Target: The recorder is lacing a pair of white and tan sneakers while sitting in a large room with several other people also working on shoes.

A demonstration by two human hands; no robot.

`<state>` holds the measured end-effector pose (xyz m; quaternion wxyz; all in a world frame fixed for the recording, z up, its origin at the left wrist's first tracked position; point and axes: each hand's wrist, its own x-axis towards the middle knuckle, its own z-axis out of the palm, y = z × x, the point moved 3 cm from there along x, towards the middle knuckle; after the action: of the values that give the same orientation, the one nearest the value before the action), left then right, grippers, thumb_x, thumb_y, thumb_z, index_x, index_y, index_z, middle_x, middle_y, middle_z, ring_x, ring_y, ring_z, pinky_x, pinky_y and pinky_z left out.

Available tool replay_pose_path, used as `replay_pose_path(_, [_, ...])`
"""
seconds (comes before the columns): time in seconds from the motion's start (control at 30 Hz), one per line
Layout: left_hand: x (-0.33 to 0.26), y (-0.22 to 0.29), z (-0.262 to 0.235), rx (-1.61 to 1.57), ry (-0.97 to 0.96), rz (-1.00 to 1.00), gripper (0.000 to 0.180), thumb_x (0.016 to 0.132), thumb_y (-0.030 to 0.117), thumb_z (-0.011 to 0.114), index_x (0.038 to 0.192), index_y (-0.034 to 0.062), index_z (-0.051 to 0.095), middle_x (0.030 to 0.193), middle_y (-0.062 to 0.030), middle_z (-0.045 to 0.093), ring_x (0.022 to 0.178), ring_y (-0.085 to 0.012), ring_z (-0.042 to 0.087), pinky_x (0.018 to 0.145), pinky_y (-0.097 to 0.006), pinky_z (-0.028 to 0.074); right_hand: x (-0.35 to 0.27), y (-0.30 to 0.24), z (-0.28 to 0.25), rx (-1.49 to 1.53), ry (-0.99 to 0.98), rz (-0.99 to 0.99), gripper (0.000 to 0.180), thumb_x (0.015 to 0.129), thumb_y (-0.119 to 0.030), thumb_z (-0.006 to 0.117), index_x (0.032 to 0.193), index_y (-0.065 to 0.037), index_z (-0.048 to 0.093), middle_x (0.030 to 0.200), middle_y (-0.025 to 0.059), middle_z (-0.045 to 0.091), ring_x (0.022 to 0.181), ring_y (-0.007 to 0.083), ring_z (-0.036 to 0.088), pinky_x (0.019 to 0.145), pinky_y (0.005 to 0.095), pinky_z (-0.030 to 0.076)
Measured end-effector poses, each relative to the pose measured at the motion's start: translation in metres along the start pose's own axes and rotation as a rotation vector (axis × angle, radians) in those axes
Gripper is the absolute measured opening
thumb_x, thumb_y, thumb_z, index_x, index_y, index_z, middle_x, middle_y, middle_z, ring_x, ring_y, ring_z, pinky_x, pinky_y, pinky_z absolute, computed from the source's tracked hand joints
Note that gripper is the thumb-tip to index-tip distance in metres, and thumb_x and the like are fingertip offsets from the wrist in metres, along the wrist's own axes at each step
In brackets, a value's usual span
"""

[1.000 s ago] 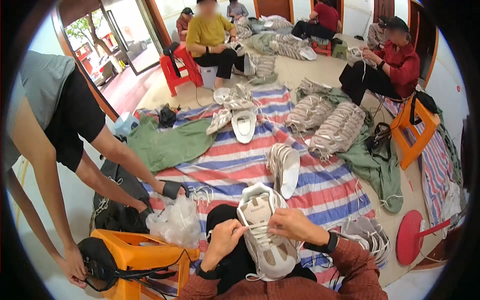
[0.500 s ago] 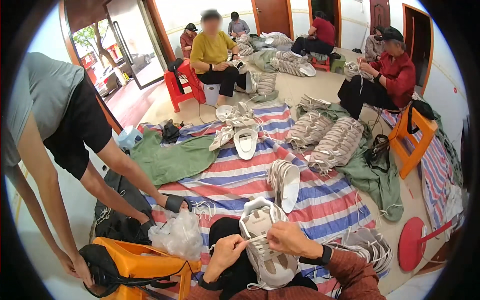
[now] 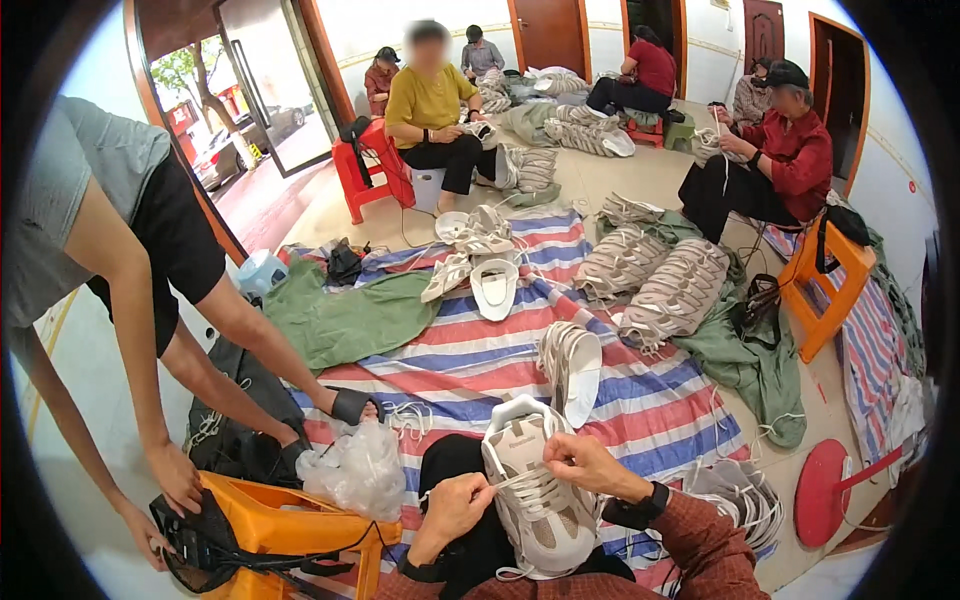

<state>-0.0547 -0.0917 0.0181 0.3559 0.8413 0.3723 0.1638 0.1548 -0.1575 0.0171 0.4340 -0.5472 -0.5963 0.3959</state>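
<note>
A beige and white sneaker [image 3: 540, 500] rests on my lap, its heel pointing away from me and its toe toward me. White shoelaces [image 3: 522, 480] cross its upper. My left hand [image 3: 457, 512], at the shoe's left side, is closed on a shoelace between thumb and fingers. Over the right side of the collar, my right hand [image 3: 600, 468] pinches with bent fingers, where the strand from the left hand seems to end. Just beyond the shoe, several nested beige shoes [image 3: 572, 370] lie on the striped sheet [image 3: 650, 430].
An orange stool [image 3: 270, 515] with a black bag [image 3: 195, 545] stands at my left, a bending person handling the bag. A clear plastic bag [image 3: 355, 465] lies near that stool. Shoe piles [image 3: 675, 290] lie ahead; other people sit farther back. A red round base [image 3: 822, 490] is at right.
My right hand has lifted a little up and to the right from the laces. My left hand has barely moved. At left, the bending person's hands have shifted on the black bag.
</note>
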Motion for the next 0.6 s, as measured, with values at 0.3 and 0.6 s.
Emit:
replay_pose_path(0.3, [0.001,-0.001,0.002,0.094,0.027,0.060,0.016,0.078,0.014,0.063,0.071,-0.0005,0.058,0.083,-0.0138,0.060,0.065,-0.0237,0.058,0.056,-0.031,0.044,-0.003,0.002,-0.002,-0.013,-0.022,-0.014,0.010,0.080,-0.010,0.058,0.087,-0.004,0.054,0.059,0.0029,0.051,0.054,0.0104,0.048,0.052,0.0272,0.039])
replay_pose_path(0.6, [0.005,0.013,-0.003,-0.028,-0.039,0.245,0.013,0.075,0.009,0.062,0.071,-0.0026,0.057,0.134,-0.0202,0.039,0.084,-0.0293,0.060,0.072,-0.035,0.047,-0.007,0.003,0.000,-0.049,-0.085,-0.057,0.014,0.081,-0.012,0.059,0.093,-0.005,0.057,0.062,0.0054,0.057,0.055,0.0124,0.053,0.054,0.0278,0.043])
